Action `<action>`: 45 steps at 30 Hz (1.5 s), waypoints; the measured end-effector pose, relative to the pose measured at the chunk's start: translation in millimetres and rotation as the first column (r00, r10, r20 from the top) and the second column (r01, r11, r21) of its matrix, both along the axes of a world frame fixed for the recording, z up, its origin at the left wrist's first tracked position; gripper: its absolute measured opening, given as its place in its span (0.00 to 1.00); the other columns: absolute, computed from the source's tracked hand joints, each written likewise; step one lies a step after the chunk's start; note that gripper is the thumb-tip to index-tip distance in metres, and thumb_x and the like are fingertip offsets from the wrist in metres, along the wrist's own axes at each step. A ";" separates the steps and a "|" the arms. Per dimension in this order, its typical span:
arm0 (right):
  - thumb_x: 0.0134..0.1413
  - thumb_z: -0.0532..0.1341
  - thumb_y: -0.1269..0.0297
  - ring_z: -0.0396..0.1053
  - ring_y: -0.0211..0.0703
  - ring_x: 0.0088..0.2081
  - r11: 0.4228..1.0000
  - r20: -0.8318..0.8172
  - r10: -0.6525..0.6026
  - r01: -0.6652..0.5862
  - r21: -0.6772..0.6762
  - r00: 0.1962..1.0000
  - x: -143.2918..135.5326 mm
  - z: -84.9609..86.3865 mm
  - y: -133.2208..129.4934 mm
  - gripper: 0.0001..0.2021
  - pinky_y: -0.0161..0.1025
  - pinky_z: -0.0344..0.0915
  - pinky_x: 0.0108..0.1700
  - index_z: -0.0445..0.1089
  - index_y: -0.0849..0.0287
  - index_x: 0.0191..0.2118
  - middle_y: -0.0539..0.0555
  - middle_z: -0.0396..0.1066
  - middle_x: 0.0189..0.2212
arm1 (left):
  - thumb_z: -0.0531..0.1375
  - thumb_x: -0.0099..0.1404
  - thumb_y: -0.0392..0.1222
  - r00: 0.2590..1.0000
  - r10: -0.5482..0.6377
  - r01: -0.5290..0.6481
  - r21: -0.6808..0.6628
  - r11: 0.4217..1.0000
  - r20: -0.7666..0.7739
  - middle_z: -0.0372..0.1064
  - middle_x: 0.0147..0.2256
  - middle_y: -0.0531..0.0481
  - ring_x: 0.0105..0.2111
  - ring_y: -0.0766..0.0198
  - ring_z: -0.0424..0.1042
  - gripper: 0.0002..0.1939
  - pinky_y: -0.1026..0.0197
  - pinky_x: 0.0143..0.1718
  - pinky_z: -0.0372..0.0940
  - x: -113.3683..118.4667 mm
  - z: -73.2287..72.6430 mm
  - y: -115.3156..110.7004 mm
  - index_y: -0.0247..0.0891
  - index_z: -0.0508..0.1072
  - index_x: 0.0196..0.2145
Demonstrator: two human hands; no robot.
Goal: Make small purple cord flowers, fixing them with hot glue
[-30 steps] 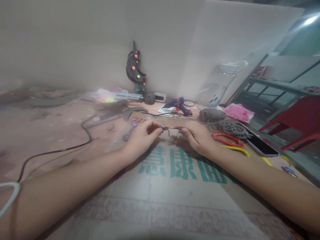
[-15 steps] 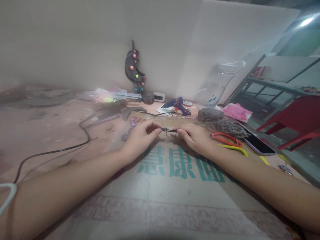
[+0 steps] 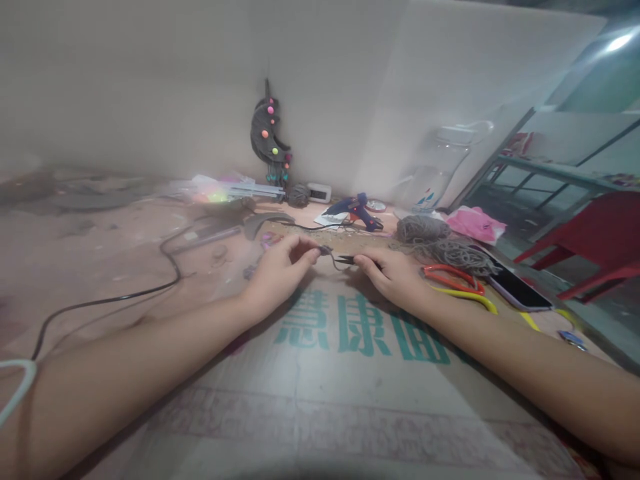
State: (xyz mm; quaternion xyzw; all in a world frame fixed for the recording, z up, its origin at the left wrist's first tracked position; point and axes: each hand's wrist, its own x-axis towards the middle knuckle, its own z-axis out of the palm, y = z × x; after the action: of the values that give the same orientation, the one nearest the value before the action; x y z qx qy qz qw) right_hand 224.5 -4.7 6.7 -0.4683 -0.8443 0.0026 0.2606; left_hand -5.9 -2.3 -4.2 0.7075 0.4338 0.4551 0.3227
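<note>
While the left hand [image 3: 280, 273] is pinching grey yarn [image 3: 325, 251] above the cardboard [image 3: 325, 387], the right hand [image 3: 395, 273] is tightly gripping a dark tool [image 3: 345, 260]; a loose end [image 3: 337, 265] is dangling between them, attached and untrimmed.

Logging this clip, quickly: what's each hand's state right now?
Left hand: closed, pinching a small dark-grey yarn piece.
Right hand: closed, holding a thin, dark, pointed tool.
</note>
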 end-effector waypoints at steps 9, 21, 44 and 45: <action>0.67 0.47 0.56 0.70 0.45 0.34 0.996 -0.083 0.033 -0.026 0.083 0.996 2.7 1.8 -1.9 0.20 0.37 0.60 0.35 0.72 0.59 0.35 0.56 0.75 0.32 | 0.57 0.64 0.43 1.000 -0.007 0.007 0.014 1.000 -0.014 0.73 0.36 0.49 0.37 0.61 0.71 0.07 0.61 0.38 0.63 0.7 2.0 -1.0 0.38 0.72 0.37; 0.66 0.47 0.57 0.70 0.45 0.31 0.997 0.023 -0.018 0.016 0.080 1.000 1.0 3.3 -2.6 0.20 0.37 0.58 0.32 0.72 0.59 0.32 0.55 0.74 0.28 | 0.57 0.64 0.43 0.998 -0.008 0.011 0.057 0.998 -0.061 0.74 0.37 0.48 0.37 0.61 0.71 0.08 0.60 0.41 0.64 1.6 4.4 -4.8 0.38 0.73 0.37; 0.61 0.57 0.55 0.68 0.44 0.35 0.989 0.171 0.053 -0.075 0.127 0.984 -4.5 3.9 -10.7 0.14 0.38 0.62 0.34 0.70 0.59 0.44 0.57 0.67 0.38 | 0.57 0.64 0.43 0.975 -0.088 0.102 0.062 0.993 -0.205 0.74 0.34 0.49 0.34 0.60 0.72 0.08 0.60 0.38 0.64 2.1 2.1 -5.0 0.38 0.73 0.35; 0.60 0.57 0.56 0.68 0.44 0.35 0.988 0.178 0.056 -0.080 0.134 0.982 -4.1 4.0 -10.8 0.14 0.37 0.62 0.34 0.70 0.59 0.45 0.57 0.67 0.38 | 0.57 0.64 0.43 0.976 -0.088 0.101 0.054 0.993 -0.201 0.74 0.34 0.49 0.34 0.60 0.72 0.08 0.60 0.37 0.64 2.0 1.8 -4.9 0.38 0.73 0.35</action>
State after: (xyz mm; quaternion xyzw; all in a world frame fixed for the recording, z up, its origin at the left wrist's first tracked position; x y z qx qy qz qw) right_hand 220.4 -15.5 10.7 -0.4180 -0.8774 -0.0889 0.2180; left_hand -3.9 -7.3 -2.4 0.7791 0.4150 0.3799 0.2764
